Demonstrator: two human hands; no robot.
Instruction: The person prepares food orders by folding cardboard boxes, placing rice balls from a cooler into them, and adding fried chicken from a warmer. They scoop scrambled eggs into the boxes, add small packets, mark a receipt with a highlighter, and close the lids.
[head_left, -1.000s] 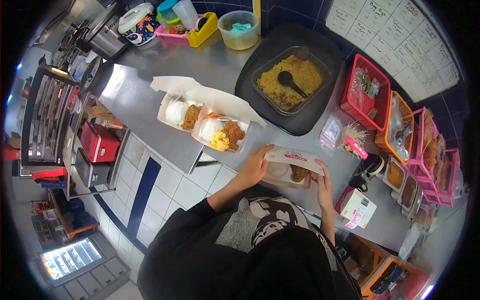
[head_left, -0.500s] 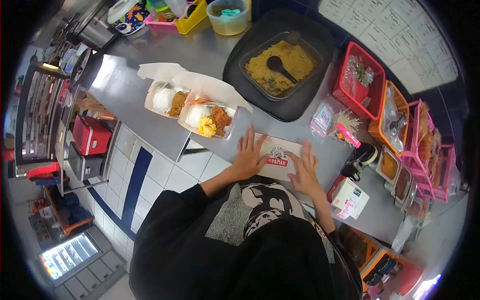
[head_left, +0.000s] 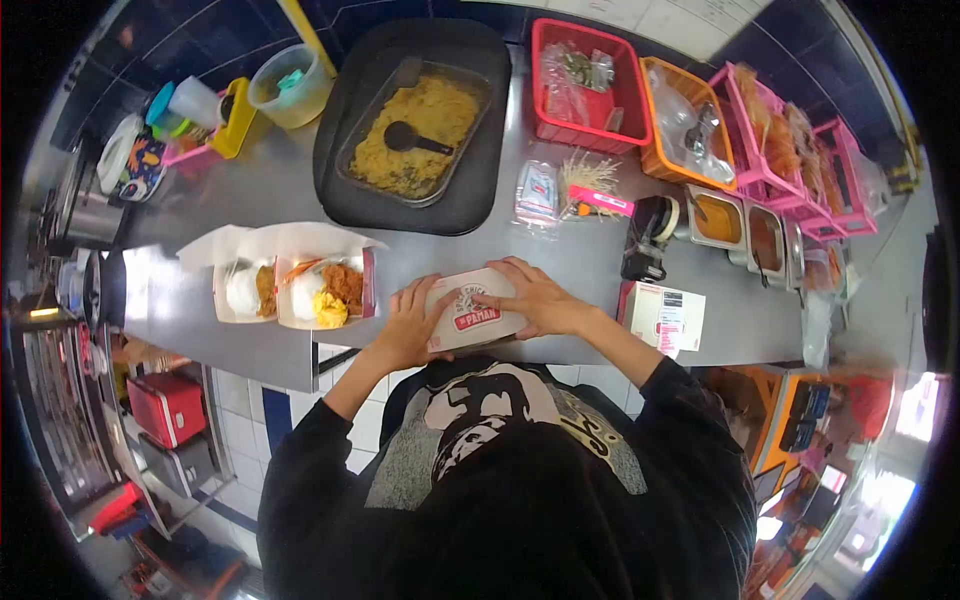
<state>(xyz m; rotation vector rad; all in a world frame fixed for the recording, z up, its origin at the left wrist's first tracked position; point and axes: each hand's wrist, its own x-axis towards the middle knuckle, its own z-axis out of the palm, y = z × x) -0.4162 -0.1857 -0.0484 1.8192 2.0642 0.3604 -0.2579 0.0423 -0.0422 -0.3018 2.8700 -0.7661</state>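
A closed white cardboard takeaway box (head_left: 466, 303) with a red and black logo on its lid sits at the counter's front edge, close to my body. My left hand (head_left: 408, 322) wraps round the box's left side, its thumb over the lid. From the other side my right hand (head_left: 540, 302) grips it, fingers along the far edge and thumb on top. Left of them stand two open takeaway boxes, one with rice and a brown piece of food (head_left: 243, 292), the other with rice, fried chicken and yellow egg (head_left: 331, 296). The held box's underside is hidden.
A black tray (head_left: 335, 195) bears a container of yellow food with a black spoon. Behind and right are a red basket (head_left: 590, 135), an orange basket (head_left: 665, 165), pink baskets (head_left: 790, 175), metal sauce pans (head_left: 716, 218), and a labelled white box (head_left: 663, 315).
Both hands lay flat on the box lid before; now their fingers curl round its sides, and the box looks turned and taller. My view has rotated and shifted along the counter.
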